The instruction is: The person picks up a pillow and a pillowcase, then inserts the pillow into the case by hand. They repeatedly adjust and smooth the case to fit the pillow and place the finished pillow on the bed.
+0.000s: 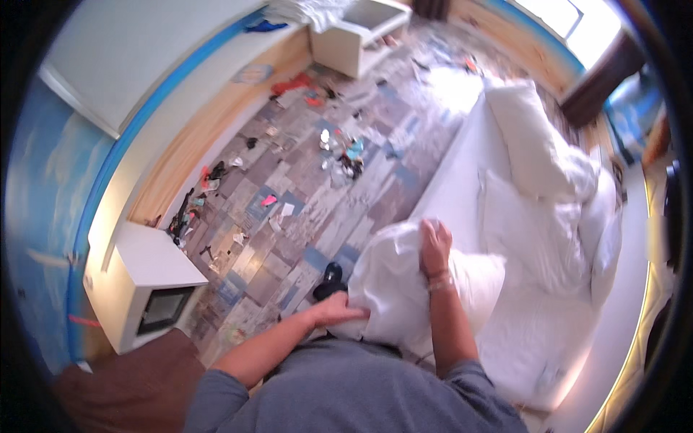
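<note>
In front of my body I hold a white pillow (390, 276) in loose white fabric, over the near side of the bed. My right hand (436, 246) grips the fabric along its upper edge, and a bracelet (441, 283) circles that wrist. Lower down, my left hand (338, 310) pinches the near left edge of the pillow, thumb stretched across the fabric. A plump white end (482, 281) shows to the right of my right forearm; whether it belongs to the same pillow cannot be told. Beyond it, a white-covered bed (444, 189) carries more white pillows (528, 140) and a rumpled white cover (536, 238).
Litter (346, 154) is strewn over the patchwork plank floor (303, 227). A white cabinet (157, 257) with a dark-framed compartment stands at left, above brown cloth (135, 379). White linen (319, 11) lies by a white open-sided unit (338, 48). A dark shoe (333, 276) shows beside the pillow.
</note>
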Available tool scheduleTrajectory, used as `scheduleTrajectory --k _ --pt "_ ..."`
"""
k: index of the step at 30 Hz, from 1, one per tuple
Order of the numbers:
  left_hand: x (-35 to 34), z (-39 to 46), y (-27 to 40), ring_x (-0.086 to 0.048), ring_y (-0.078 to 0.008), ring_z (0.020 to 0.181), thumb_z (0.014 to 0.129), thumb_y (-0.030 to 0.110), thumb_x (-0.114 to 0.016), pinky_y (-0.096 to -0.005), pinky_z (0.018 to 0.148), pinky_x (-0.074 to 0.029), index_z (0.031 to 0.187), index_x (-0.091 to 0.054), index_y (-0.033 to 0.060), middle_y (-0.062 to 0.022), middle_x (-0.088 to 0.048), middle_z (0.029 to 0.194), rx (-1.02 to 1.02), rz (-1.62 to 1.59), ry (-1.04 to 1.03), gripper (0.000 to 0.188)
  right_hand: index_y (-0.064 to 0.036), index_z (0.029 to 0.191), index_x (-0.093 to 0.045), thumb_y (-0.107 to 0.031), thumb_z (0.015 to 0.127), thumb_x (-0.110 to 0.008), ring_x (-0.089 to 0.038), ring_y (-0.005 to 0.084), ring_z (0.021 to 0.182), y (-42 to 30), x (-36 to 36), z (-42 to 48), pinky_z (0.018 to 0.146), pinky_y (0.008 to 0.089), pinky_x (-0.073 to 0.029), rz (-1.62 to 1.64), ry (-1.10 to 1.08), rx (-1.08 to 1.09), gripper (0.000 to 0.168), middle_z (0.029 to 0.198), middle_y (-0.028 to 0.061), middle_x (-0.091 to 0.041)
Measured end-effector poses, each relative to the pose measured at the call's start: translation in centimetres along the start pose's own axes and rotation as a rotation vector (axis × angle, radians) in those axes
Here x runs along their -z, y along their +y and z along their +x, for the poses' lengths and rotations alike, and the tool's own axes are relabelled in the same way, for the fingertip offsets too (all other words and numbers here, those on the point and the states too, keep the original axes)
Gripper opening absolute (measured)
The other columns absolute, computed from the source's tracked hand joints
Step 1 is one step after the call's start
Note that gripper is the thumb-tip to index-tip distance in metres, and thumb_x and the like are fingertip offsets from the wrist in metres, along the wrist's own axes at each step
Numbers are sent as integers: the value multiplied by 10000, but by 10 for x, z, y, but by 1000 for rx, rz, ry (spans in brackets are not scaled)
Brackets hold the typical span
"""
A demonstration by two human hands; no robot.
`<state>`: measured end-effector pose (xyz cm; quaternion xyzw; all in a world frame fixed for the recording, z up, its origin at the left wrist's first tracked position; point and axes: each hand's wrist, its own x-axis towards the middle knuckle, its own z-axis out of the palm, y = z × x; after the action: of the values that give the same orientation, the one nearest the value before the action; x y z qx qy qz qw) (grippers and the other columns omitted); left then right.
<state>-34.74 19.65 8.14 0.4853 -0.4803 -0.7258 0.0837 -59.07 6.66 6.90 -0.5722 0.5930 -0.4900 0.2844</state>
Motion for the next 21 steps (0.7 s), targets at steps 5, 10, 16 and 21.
scheduleTrajectory --k 5,10,16,21 --pt "58 13 49 -583 -190 1074 777 175 -751 -322 940 -446 1275 -538 24 -83 -625 1166 58 -426 -165 562 26 825 -590 -200 869 -598 -562 391 787 -61 -26 47 698 408 -451 -82 8 -19 230 812 225 -583" --pt "73 59 97 -584 -182 1047 761 142 -770 -322 915 -467 1268 -529 9 -72 -616 1158 85 -391 -238 578 17 838 -623 -187 887 -565 -557 377 801 -51 2 66 740 423 -457 -335 87 14 217 809 205 -594" --pt "112 120 143 -588 -179 1028 771 145 -766 -328 909 -468 1263 -534 10 -72 -614 1162 170 -311 -406 560 28 931 -643 -185 924 -555 -609 323 791 -20 22 74 723 360 -484 -140 432 -319 231 854 185 -626" --pt "141 195 172 -586 -213 1066 817 139 -733 -364 932 -474 1314 -470 20 -88 -589 1194 255 -297 -559 575 29 922 -622 -210 948 -537 -596 315 734 -11 21 109 683 374 -469 -298 651 -222 255 827 191 -614"
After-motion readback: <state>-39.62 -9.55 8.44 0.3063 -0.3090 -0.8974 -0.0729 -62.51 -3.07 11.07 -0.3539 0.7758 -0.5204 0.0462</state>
